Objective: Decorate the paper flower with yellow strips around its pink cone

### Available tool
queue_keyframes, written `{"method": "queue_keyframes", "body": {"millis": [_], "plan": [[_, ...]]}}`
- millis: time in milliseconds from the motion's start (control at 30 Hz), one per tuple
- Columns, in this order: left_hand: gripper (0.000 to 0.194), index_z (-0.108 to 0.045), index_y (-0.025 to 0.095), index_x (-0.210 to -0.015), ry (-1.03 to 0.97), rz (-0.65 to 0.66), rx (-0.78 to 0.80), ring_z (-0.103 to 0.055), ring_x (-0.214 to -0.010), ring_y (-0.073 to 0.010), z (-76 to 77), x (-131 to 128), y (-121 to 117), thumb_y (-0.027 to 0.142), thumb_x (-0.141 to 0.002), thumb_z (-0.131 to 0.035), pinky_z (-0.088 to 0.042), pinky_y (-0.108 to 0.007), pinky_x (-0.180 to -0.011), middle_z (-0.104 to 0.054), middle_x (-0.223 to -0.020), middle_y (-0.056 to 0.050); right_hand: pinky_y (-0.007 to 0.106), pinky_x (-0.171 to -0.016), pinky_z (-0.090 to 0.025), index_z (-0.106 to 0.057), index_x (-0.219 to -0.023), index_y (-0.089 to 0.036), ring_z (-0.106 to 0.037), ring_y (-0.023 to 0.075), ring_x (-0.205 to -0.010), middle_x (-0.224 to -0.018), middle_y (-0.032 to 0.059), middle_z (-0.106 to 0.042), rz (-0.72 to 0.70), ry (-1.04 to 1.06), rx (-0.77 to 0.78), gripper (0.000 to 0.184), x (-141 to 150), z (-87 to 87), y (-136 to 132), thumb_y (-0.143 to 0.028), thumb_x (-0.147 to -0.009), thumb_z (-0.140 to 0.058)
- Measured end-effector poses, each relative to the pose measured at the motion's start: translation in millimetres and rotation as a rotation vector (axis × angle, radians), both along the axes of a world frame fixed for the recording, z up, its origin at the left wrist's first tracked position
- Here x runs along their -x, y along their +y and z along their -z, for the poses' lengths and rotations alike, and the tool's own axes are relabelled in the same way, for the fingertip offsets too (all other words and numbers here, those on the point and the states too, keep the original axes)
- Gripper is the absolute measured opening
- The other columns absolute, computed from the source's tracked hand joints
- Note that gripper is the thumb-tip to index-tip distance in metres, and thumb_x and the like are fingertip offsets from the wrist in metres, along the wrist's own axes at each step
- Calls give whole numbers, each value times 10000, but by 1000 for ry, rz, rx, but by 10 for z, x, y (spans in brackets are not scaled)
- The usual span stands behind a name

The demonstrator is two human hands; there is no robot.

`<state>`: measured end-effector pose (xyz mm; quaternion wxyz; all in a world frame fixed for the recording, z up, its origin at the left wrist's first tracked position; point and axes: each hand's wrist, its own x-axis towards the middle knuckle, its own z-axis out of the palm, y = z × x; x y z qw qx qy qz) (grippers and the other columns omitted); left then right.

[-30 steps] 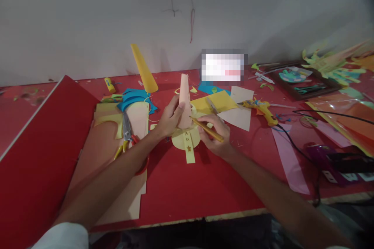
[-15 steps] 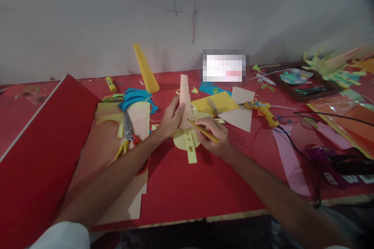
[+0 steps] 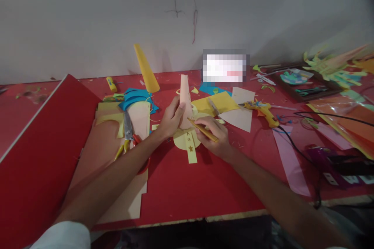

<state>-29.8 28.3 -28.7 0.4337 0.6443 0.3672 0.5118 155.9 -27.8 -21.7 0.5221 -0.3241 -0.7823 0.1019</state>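
Note:
My left hand (image 3: pixel 172 117) is closed around the lower side of a pale pink paper cone (image 3: pixel 184 99), which stands upright with dark marks on its right side. Between the fingers of my right hand (image 3: pixel 215 134) is a yellow-brown pencil (image 3: pixel 206 130), its tip at the cone's lower right. Under the cone lies pale yellow paper with rounded lobes (image 3: pixel 179 142). A pale yellow strip (image 3: pixel 191 153) with letters and a brown star hangs toward me from there. The cone's base is partly hidden by my hands.
Left of my hands, red-handled scissors (image 3: pixel 128 126) lie on pale paper sheets (image 3: pixel 133 206), near blue paper pieces (image 3: pixel 137 97). A yellow cone (image 3: pixel 147 72) stands behind. To the right are a yellow glue gun (image 3: pixel 263 112) with its black cord, pink strips (image 3: pixel 289 159) and a dark tray (image 3: pixel 304 95).
Almost nothing differs. The pencil and my right hand have shifted very slightly; my left hand keeps the cone in the same place.

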Motion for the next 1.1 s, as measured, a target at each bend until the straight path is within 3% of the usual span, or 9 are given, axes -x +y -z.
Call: {"method": "queue_keyframes", "body": {"millis": [1100], "plan": [[360,-592,213,-1162,17,-5,-40,-653,-931,-175,30,16,19,514,-1047,-433,-511,-310,-828,-680,-1039,-55,349,-770,-607,-617,-1106,-228,-691,200,-852,-941,75,-716,-44,-17,-5,172,-8,1,8,-173,-946,-585]]}}
